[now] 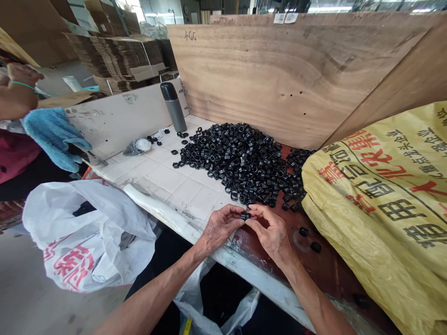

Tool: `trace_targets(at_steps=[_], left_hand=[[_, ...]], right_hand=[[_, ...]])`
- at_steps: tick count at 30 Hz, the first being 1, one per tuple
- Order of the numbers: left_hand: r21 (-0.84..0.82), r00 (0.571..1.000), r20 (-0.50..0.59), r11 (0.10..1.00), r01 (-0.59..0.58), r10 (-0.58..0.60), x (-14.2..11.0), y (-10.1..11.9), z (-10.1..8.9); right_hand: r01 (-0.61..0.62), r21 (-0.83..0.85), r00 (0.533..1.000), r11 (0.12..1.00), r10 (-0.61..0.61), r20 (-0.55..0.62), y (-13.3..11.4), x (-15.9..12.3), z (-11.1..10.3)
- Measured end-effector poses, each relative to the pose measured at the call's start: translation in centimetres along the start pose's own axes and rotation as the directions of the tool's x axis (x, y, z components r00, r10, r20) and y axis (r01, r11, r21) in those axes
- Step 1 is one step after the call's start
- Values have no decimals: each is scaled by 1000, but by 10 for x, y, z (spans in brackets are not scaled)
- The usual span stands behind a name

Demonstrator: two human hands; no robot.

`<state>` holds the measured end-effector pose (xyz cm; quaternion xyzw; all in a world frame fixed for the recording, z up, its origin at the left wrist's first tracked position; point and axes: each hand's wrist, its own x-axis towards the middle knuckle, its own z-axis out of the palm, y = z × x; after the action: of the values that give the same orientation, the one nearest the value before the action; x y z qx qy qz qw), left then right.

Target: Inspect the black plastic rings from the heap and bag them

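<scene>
One black piece: pinched between the two hands, above the near edge of the table, just this side of the heap.
Left hand: thumb and fingertips closed on the piece from its left.
Right hand: thumb and fingertips closed on it from the right, so both grips meet on the same small thing.
Heap: a great many black rings, piled on white tiles and spilling rightward over a dark red surface; a few lie loose at the left.
Strays: two black bits, one behind the other, on the red, between right hand and sack.
Sack: yellow, printed in red and black, bulging over the table's right side.
Flask: grey with a black cap, upright on the tiles beyond the heap's left.
Small bag: on the tiles, nearer than the flask.
Board: tall, wooden, behind the heap.
White bag: beside the table at left, red print showing.
Towel: blue, hanging behind that bag.
Co-worker's hand: far left, a green band at the wrist.
Cardboard: stacked flat beyond the table.
</scene>
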<state>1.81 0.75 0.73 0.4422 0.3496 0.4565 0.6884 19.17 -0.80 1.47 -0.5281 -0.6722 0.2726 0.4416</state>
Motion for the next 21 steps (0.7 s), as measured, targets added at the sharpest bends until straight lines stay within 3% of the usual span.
trace_targets(at_steps=[5,11,15,21], left_hand=[[85,998,36,995,-50,47,-2,-3,1],[116,999,-2,993,-39,39,-1,-2,-2],[177,999,20,983,-42,39,-2,-3,-5],[120,999,-18,992,-40,42,-1,-5,-4]], right_hand=[[50,-104,999,993,-48,19,2,-4,3],[26,-97,992,995,-14,123,0,-4,0],[25,-204,996,979,-7,87,3,-2,0],[-67,-70,993,995,74,94,-6,-1,-2]])
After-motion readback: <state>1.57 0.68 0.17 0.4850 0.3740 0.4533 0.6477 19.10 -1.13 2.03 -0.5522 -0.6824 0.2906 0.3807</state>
